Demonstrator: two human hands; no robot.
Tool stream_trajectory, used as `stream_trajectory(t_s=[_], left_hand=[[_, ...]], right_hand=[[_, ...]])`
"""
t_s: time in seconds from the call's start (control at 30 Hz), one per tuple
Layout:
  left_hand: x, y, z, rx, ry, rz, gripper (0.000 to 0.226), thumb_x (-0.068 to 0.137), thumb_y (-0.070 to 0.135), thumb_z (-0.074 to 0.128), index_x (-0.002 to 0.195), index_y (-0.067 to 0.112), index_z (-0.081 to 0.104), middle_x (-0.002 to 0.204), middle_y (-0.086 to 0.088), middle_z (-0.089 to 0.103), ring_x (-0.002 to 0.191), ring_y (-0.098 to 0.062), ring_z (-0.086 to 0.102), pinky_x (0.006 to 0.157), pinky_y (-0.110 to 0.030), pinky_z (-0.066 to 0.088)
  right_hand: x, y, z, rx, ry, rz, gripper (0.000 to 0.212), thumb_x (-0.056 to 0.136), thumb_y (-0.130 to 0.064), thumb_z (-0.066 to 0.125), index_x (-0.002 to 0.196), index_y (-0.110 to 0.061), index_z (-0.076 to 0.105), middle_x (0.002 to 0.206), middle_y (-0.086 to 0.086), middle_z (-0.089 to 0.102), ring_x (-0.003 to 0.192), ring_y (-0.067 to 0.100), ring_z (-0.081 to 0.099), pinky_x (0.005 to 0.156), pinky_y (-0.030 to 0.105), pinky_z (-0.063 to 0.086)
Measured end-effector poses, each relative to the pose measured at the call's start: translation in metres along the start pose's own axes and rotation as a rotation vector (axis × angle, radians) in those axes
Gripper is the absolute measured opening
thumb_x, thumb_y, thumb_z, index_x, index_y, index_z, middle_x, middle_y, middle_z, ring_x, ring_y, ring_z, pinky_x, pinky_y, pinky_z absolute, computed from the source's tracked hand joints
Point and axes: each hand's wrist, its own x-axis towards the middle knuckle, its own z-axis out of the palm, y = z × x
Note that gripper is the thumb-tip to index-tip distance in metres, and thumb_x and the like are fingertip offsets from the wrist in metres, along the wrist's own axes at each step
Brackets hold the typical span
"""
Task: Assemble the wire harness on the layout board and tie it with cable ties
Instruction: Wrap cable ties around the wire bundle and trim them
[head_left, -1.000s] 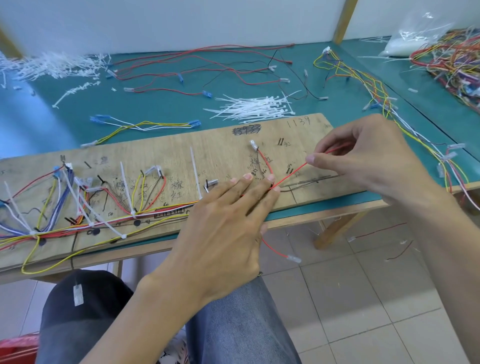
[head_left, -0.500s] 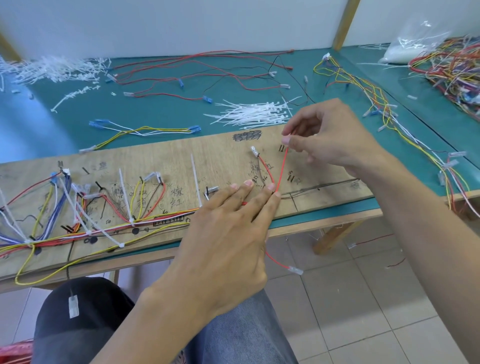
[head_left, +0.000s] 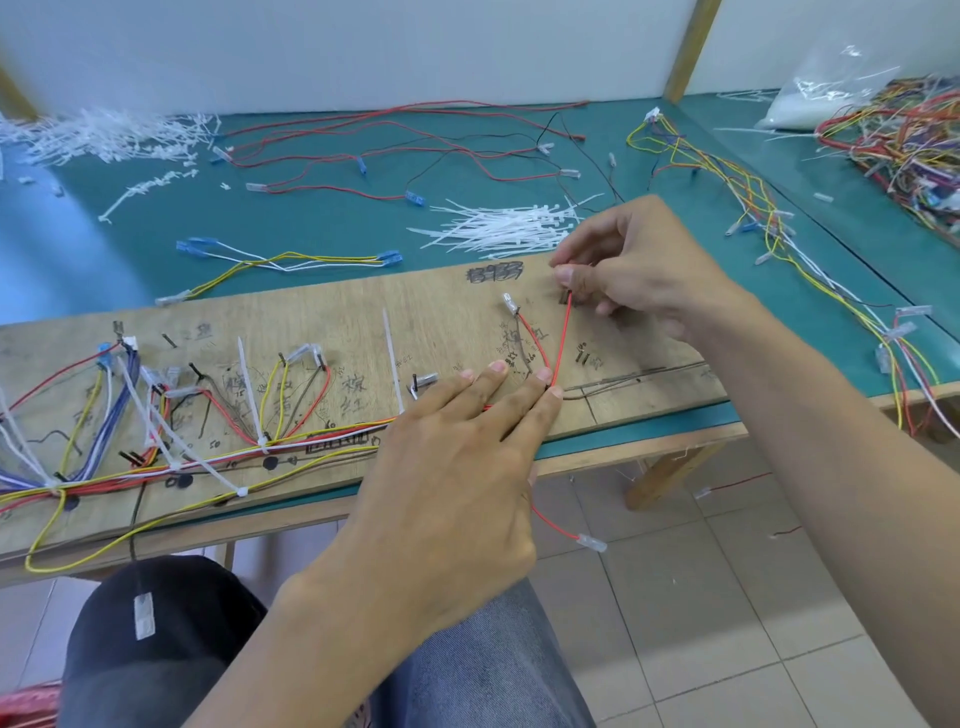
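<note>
From where I stand, the person sits at a green tabletop (head_left: 311, 218) with a long wooden layout board (head_left: 363, 322) lying along its near edge. The left hand (head_left: 452, 467) lies flat on the board with straight fingers, its grip open, the fingertips pressing down where the wire bundle ends. The right hand (head_left: 639, 270) has its grip closed on a red wire (head_left: 562, 338), pinched between thumb and forefinger near the board's far edge. The wire runs taut from there down to the left fingertips. Just beside it a second red lead (head_left: 535, 340) curves up to a clear terminal. The wire harness (head_left: 208, 457) lies on the left half of the board. It is a bundle of red, yellow, white and blue-violet wires fanning out to nails, cinched in several spots with white cable ties (head_left: 393, 358) whose tails stick up. The board is covered in handwritten pen marks: a blacked-out scribble (head_left: 495, 271) near the right hand, small numbers that look like "50" and "60" by the bundle, and larger characters too faint for me to read. Behind the board lies a heap of loose ties (head_left: 504, 228), with loose red and black leads (head_left: 415, 135) beyond. A tangle of coloured wires (head_left: 904, 140) sits at the far right.
</note>
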Motion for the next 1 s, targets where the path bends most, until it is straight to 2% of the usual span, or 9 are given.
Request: stream_trajectory(t_s=[0.13, 0.4, 0.57, 0.7, 0.83, 0.9, 1.0], left_hand=[[0.0002, 0.0001, -0.0008, -0.003, 0.002, -0.006, 0.067, 0.092, 0.037, 0.053, 0.158, 0.024, 0.047, 0.163, 0.005, 0.046, 0.153, -0.020, 0.040, 0.126, -0.042, 0.032], [0.0002, 0.0003, -0.0005, -0.010, -0.006, -0.006, 0.069, 0.091, 0.036, 0.053, 0.158, 0.023, 0.046, 0.163, 0.005, 0.044, 0.153, -0.021, 0.039, 0.126, -0.043, 0.033], [0.0001, 0.0003, 0.0007, -0.011, 0.004, -0.009, 0.068, 0.092, 0.037, 0.052, 0.158, 0.023, 0.046, 0.163, 0.005, 0.045, 0.153, -0.020, 0.039, 0.126, -0.042, 0.031], [0.0001, -0.0003, 0.0014, -0.013, -0.001, -0.010, 0.068, 0.092, 0.036, 0.054, 0.159, 0.024, 0.045, 0.164, 0.005, 0.043, 0.154, -0.020, 0.038, 0.127, -0.042, 0.030], [0.0000, 0.0002, 0.0009, -0.014, -0.004, -0.012, 0.069, 0.092, 0.037, 0.053, 0.159, 0.025, 0.044, 0.164, 0.006, 0.043, 0.154, -0.019, 0.037, 0.128, -0.040, 0.028], [-0.0005, 0.0006, 0.0011, -0.018, -0.001, -0.012, 0.067, 0.094, 0.036, 0.051, 0.159, 0.024, 0.044, 0.165, 0.006, 0.042, 0.155, -0.019, 0.036, 0.128, -0.040, 0.028], [-0.0020, 0.0014, 0.0020, -0.025, 0.004, -0.016, 0.064, 0.098, 0.035, 0.046, 0.161, 0.024, 0.041, 0.167, 0.006, 0.039, 0.156, -0.019, 0.033, 0.129, -0.041, 0.026]], right_hand=[[-0.0028, 0.0020, -0.0002, 0.108, -0.010, 0.008, 0.004, 0.092, -0.008, 0.079, 0.095, -0.006, 0.077, 0.066, 0.001, 0.072, 0.061, 0.016, 0.064, 0.048, 0.025, 0.054], [0.0014, -0.0008, 0.0015, 0.058, -0.010, 0.046, 0.011, 0.087, -0.010, 0.085, 0.095, -0.004, 0.079, 0.065, -0.002, 0.070, 0.057, 0.011, 0.062, 0.043, 0.021, 0.048], [0.0013, 0.0041, -0.0016, 0.097, -0.007, 0.067, 0.010, 0.087, -0.007, 0.083, 0.096, -0.004, 0.078, 0.061, -0.005, 0.069, 0.056, 0.011, 0.060, 0.044, 0.021, 0.049], [0.0016, 0.0047, 0.0007, 0.057, 0.002, 0.037, 0.007, 0.088, -0.008, 0.083, 0.093, -0.007, 0.078, 0.064, -0.002, 0.069, 0.056, 0.011, 0.062, 0.045, 0.023, 0.051], [0.0025, 0.0027, 0.0060, -0.106, 0.024, -0.024, 0.009, 0.085, -0.011, 0.086, 0.085, -0.016, 0.078, 0.072, -0.001, 0.073, 0.064, 0.014, 0.066, 0.043, 0.024, 0.048], [0.0030, 0.0031, 0.0067, -0.165, 0.046, -0.076, 0.011, 0.081, -0.015, 0.090, 0.084, -0.018, 0.079, 0.073, -0.002, 0.075, 0.064, 0.013, 0.067, 0.042, 0.020, 0.046], [0.0004, 0.0063, 0.0053, -0.249, 0.088, -0.151, 0.018, 0.075, -0.025, 0.095, 0.086, -0.020, 0.082, 0.068, -0.011, 0.074, 0.053, -0.004, 0.060, 0.049, 0.007, 0.038]])
